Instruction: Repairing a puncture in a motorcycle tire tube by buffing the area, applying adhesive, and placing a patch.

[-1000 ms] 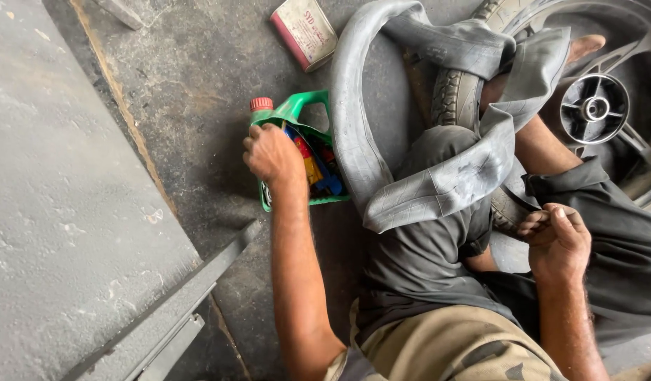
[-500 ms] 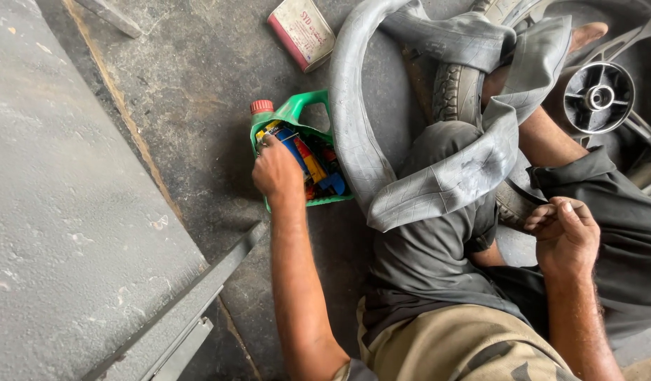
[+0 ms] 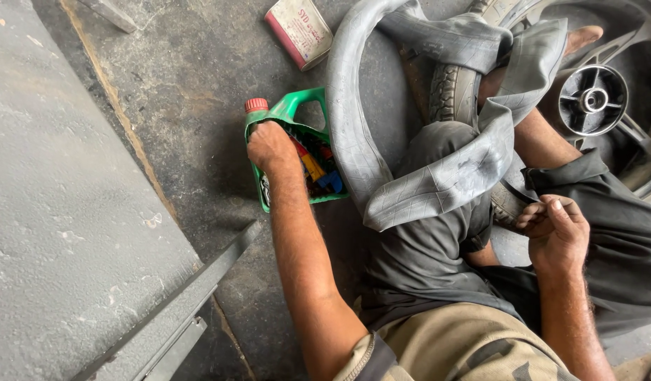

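Note:
My left hand reaches into a green plastic jug with a red cap, cut open on its side and lying on the floor; its fingers are hidden among small coloured items inside. A grey inner tube is draped over my bent knee. My right hand rests by my right leg, its fingers curled near the edge of a tyre; whether it grips anything is unclear.
A wheel with a dark alloy rim lies at the upper right. A small red and white tin lies on the concrete at the top. A raised grey slab with a metal edge strip fills the left side.
My left hand has moved from the jug's rim down into the opening among the coloured items. My right hand has shifted slightly and stays by the leg.

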